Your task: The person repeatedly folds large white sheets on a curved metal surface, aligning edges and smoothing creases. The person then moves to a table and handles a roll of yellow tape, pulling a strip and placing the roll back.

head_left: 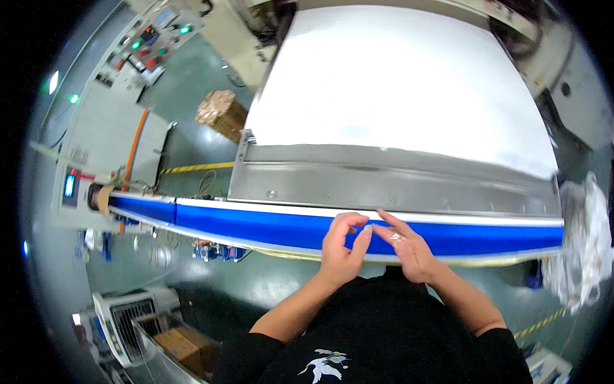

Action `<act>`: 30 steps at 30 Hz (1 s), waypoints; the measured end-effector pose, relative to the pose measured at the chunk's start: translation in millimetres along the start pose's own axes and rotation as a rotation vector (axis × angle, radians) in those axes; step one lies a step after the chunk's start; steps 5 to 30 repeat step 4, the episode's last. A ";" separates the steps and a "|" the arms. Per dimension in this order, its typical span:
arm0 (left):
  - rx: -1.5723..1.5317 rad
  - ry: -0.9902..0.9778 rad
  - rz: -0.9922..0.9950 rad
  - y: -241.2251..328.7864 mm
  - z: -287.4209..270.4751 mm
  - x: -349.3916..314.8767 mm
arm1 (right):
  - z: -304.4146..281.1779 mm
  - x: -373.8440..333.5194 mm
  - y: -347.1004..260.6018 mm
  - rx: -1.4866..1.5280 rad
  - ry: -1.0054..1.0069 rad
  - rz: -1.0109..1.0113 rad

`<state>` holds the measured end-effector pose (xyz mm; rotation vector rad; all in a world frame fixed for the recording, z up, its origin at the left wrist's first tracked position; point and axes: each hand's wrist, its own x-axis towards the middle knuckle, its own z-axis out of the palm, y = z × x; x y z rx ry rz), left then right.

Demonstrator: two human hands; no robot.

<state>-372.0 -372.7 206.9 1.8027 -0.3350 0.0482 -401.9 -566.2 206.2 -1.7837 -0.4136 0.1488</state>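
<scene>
Both my hands are raised close together over a blue conveyor belt (268,227), in front of my body. The fingers of my left hand (342,256) are curled, with thumb and forefinger meeting in a pinch. Anything between those tips is too small to name. My right hand (416,256) faces it, its fingertips almost touching the left ones. A small shiny whitish piece (398,237) shows between its thumb and forefinger; its kind is unclear.
Beyond the belt, a grey metal plate (384,182) borders a broad white sheet (403,83) on a machine. A clear plastic bag (585,243) hangs at the belt's right end. A wrapped brown block (224,115) and a control panel (147,48) stand far left.
</scene>
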 end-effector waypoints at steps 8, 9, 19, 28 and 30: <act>0.071 -0.037 -0.243 -22.4 22.4 16.8 | -47.6 8.8 47.4 0.174 -0.015 0.597; 0.071 -0.037 -0.243 -22.4 22.4 16.8 | -47.6 8.8 47.4 0.174 -0.015 0.597; 0.071 -0.037 -0.243 -22.4 22.4 16.8 | -47.6 8.8 47.4 0.174 -0.015 0.597; 0.071 -0.037 -0.243 -22.4 22.4 16.8 | -47.6 8.8 47.4 0.174 -0.015 0.597; 0.071 -0.037 -0.243 -22.4 22.4 16.8 | -47.6 8.8 47.4 0.174 -0.015 0.597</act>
